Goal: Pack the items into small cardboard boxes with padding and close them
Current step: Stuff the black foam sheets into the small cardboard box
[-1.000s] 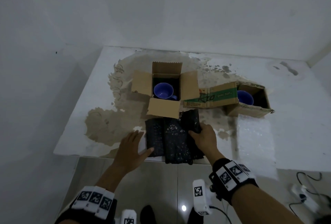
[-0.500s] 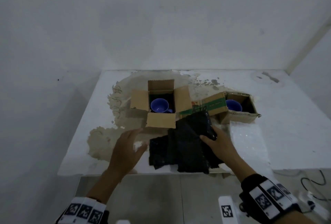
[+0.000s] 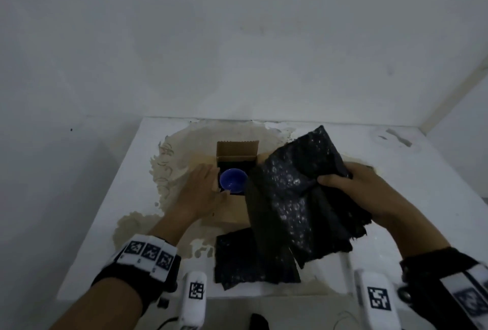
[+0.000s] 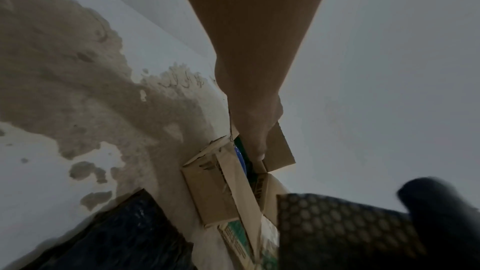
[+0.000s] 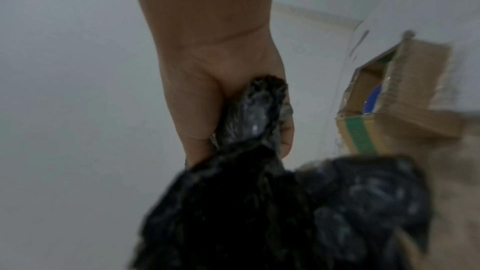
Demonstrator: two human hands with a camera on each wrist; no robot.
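Observation:
An open cardboard box (image 3: 237, 149) stands mid-table with a blue cup (image 3: 233, 180) inside; the box (image 4: 215, 188) and the cup's rim (image 4: 240, 159) also show in the left wrist view. My left hand (image 3: 209, 178) lies with straight fingers on the box's left flap, beside the cup. My right hand (image 3: 339, 180) grips a sheet of black bubble wrap (image 3: 295, 192), held up in the air just right of the box; the bunched wrap (image 5: 255, 110) fills that hand (image 5: 233, 130). A second box (image 5: 389, 114) with a green stripe holds another blue cup (image 5: 372, 100).
More black bubble wrap (image 3: 250, 258) lies flat near the table's front edge. The white table (image 3: 111, 213) has a brown stain around the box. White walls close off the back and left. In the head view the lifted wrap hides the second box.
My right hand has lifted the black bubble wrap off the table and carried it up toward the boxes. My left hand has moved forward from the table onto the box's left flap.

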